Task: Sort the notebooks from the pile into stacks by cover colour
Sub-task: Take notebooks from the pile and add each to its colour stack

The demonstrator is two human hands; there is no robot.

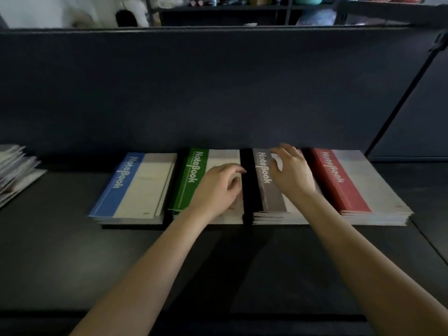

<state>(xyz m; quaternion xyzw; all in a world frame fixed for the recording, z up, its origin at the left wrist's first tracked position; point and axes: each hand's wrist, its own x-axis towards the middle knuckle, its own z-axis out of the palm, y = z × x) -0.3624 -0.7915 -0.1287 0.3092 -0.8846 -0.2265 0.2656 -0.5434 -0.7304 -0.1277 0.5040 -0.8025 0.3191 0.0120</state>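
A dark partition panel (218,88) stands upright along the far edge of a black desk (72,258), filling most of the view. Above its top edge a shelving unit (242,10) with blurred coloured items shows in the background.

Four notebook stacks lie side by side in a row on the desk, just in front of the panel, each with a coloured band down its left side and a pale cover to the right. From left to right they are the blue stack (131,190), the green stack (191,180), the grey stack (266,187) and the red stack (344,185). The blue stack sits slightly apart from the green one; a narrow dark gap separates the green and grey stacks; the grey and red stacks lie close together, their meeting hidden by the right forearm. Each top cover reads "NoteBook" in white along the band.

At the far left edge of the desk, well apart from the row, lies the unsorted pile (14,170), its notebooks fanned and uneven.

Both bare forearms reach forward from the near edge. The left hand (218,187) rests on the pale part of the green stack, fingers (234,169) loosely curled and holding nothing. The right hand (291,170) lies on top of the grey stack, fingers (278,151) spread and bent downward onto the cover, gripping nothing.
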